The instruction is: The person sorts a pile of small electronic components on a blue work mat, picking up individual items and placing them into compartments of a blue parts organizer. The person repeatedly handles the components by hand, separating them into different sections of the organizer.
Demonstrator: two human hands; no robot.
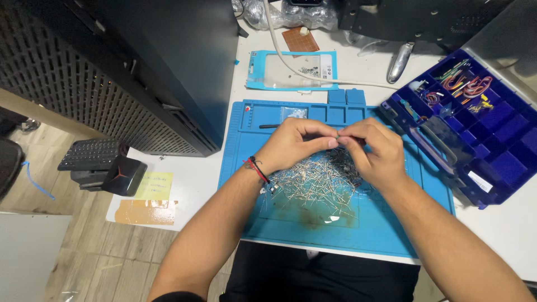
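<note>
This is an electronics hobby bench or small repair workshop. A blue silicone work mat with moulded parts trays [391, 223] covers the white table [196, 184], strewn with a heap of small wire-legged components [319, 187]. At the right lies an open dark-blue plastic compartment box of coloured jumper wires [481, 128]; far off sits a brown perforated prototyping board [299, 40], and a black perforated computer case [112, 72] stands left.

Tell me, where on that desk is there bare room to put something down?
The blue mat is bare along its near edge, below the pile of metal leads. White tabletop lies free left of it. The right side is crowded by the compartment box.
</note>
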